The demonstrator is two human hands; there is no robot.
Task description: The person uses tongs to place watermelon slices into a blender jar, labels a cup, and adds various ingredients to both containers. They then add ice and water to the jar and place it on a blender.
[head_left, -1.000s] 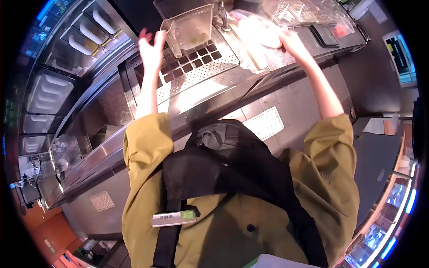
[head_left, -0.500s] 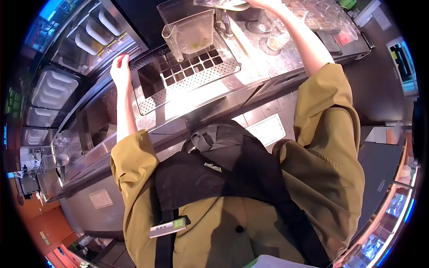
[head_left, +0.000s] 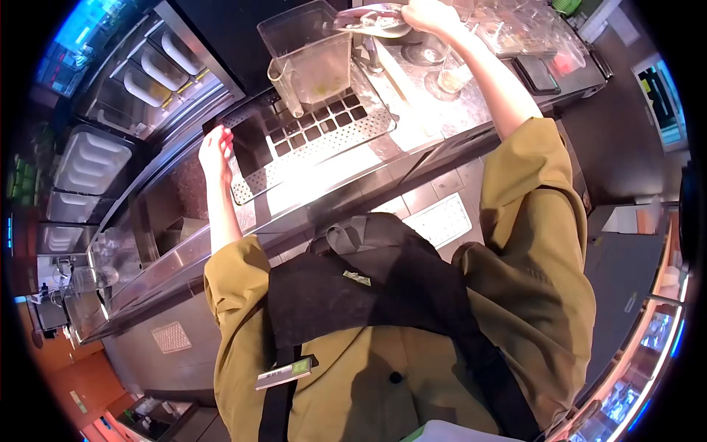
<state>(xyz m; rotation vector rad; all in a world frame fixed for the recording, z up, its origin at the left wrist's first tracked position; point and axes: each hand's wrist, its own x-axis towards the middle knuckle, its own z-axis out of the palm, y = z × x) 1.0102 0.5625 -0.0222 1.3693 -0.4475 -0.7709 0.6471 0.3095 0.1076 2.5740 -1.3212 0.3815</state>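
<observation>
At the top of the view, my right hand (head_left: pixel 434 18) is closed around the end of a shiny metal scoop (head_left: pixel 377 22). The scoop reaches left to the right side of the rim of a clear plastic pitcher (head_left: pixel 318 72); what lies in it is too small to tell. The pitcher stands on a perforated drip tray (head_left: pixel 346 136) with dark square openings, its handle towards me and a little green-yellow matter at its bottom. My left hand (head_left: pixel 217 151) hovers by the tray's left edge, its fingers curled together, with nothing visible in them.
Right of the tray stand a glass (head_left: pixel 454 76) and several clear cups (head_left: pixel 515 29). A dark flat device (head_left: pixel 537 76) lies near the counter's right end. White-handled containers (head_left: pixel 163 62) fill the rack at the left. A sink basin (head_left: pixel 158 210) lies front left.
The view has tilted slightly, showing more of the pitcher and scoop. My left hand has come lower and right, nearer the tray's edge. My right hand still holds the scoop by the pitcher.
</observation>
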